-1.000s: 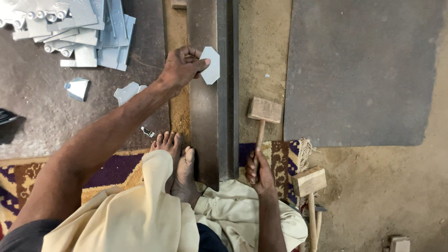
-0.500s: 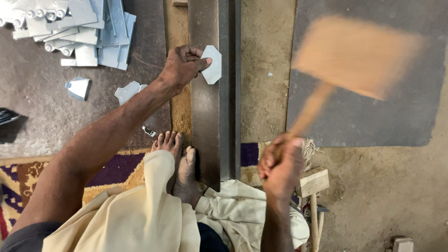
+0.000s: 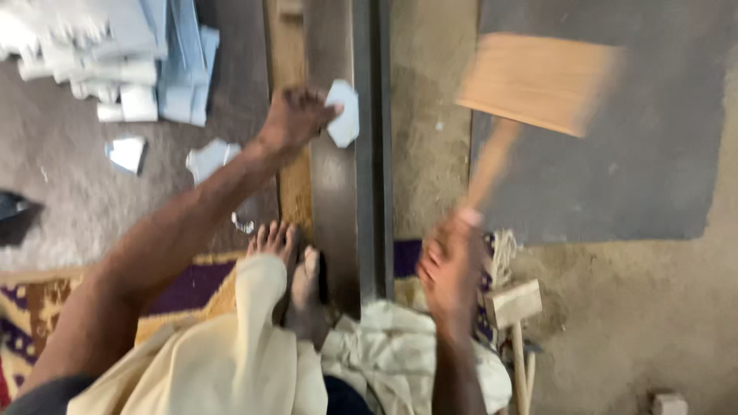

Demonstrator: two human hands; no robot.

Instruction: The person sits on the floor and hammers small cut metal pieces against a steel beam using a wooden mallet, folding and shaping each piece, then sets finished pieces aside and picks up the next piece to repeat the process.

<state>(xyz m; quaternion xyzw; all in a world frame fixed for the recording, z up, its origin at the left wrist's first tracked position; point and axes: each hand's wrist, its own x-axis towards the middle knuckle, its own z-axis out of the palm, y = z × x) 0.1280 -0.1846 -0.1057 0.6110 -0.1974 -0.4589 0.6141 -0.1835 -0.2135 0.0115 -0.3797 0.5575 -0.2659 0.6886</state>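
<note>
A long metal rail (image 3: 346, 200) ran across the ground away from the person, whose bare feet (image 3: 296, 277) rested against its near end. To its right lay a dark grey mat (image 3: 630, 169). The wooden mallet (image 3: 530, 84), blurred, was raised above that mat, its handle gripped in the closed right hand (image 3: 450, 265). The left hand (image 3: 296, 115) pressed a small pale sheet-metal piece (image 3: 342, 114) flat onto the rail, fingers spread over its edge. A second mallet (image 3: 513, 303) lay beside the right wrist.
</note>
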